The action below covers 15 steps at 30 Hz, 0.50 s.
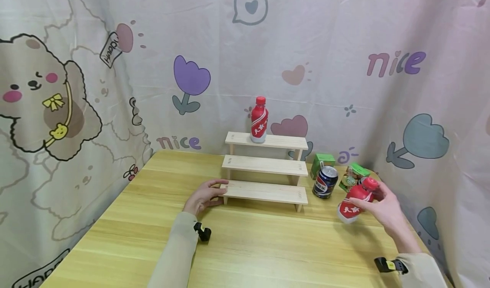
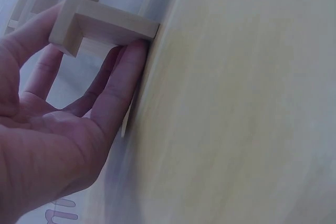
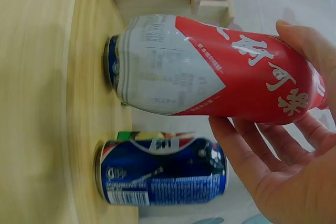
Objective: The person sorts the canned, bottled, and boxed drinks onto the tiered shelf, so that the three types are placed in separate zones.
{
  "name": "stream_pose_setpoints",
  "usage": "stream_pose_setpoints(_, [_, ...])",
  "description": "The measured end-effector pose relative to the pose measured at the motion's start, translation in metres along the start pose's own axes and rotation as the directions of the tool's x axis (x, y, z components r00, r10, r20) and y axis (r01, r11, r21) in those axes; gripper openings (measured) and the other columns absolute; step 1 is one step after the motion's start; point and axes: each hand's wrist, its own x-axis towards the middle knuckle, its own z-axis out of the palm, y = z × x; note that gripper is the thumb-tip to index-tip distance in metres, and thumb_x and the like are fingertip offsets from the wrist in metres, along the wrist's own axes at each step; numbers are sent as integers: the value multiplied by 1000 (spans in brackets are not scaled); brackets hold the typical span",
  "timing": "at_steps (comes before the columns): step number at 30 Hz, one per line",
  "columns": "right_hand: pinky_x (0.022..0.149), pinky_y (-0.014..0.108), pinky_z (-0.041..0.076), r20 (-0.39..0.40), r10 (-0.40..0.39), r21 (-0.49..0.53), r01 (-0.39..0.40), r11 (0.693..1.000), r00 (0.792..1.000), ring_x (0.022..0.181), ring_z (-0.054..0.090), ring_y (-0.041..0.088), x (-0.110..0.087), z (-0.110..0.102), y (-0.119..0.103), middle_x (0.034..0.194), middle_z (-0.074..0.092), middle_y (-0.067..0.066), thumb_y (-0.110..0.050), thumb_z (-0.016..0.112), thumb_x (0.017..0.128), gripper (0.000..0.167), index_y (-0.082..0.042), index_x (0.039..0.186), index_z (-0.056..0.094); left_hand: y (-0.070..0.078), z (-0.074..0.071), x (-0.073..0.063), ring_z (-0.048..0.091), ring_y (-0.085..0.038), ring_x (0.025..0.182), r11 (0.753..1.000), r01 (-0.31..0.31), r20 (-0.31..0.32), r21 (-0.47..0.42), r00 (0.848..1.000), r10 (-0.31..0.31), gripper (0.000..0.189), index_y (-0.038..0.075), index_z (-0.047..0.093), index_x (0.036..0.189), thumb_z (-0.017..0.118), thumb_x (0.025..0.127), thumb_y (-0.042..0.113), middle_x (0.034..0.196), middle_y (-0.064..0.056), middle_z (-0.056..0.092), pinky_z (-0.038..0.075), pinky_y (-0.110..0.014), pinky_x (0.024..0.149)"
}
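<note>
At the right, my right hand [image 1: 386, 205] grips a red-and-white cola bottle [image 1: 354, 203] around its upper half. The bottle tilts, red cap up and toward the right, and is held off the table. In the right wrist view the thumb and fingers lie on opposite sides of the bottle [image 3: 210, 72]. My left hand [image 1: 204, 196] holds the left end of the lowest tier of a three-step wooden shelf [image 1: 264, 192]. In the left wrist view its fingers are on the plank end and against the leg [image 2: 113, 22]. A matching bottle [image 1: 259, 122] stands upright on the top tier.
Right of the shelf stand a dark blue cola can [image 1: 325, 182] and a green box [image 1: 323, 162]. Another green carton [image 1: 353, 175] is behind the held bottle, and part of a second blue can [image 3: 111, 61] shows. Printed curtains enclose the wooden table [image 1: 126, 232].
</note>
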Motion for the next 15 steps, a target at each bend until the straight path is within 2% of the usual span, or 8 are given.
stream_pose_setpoints(6, [71, 13, 51, -21, -25, 44, 26, 999, 999, 93, 49, -2, 5, 6, -9, 127, 52, 11, -36, 78, 84, 74, -10, 142, 40, 1, 0, 1, 55, -19, 103, 1000, -2, -2, 5, 1000, 3, 43, 15, 60, 133, 70, 91, 15, 128, -11, 50, 54, -44, 95])
stream_pose_setpoints(15, [72, 12, 52, -18, -52, 96, 53, 994, 998, 93, 51, -5, 11, 19, -24, 126, 54, 13, -33, 79, 84, 75, -6, 142, 40, 0, 1, 1, 56, -18, 101, 1000, 1, -8, -2, 1000, -1, 43, 14, 61, 132, 71, 91, 15, 125, -10, 53, 56, -41, 90])
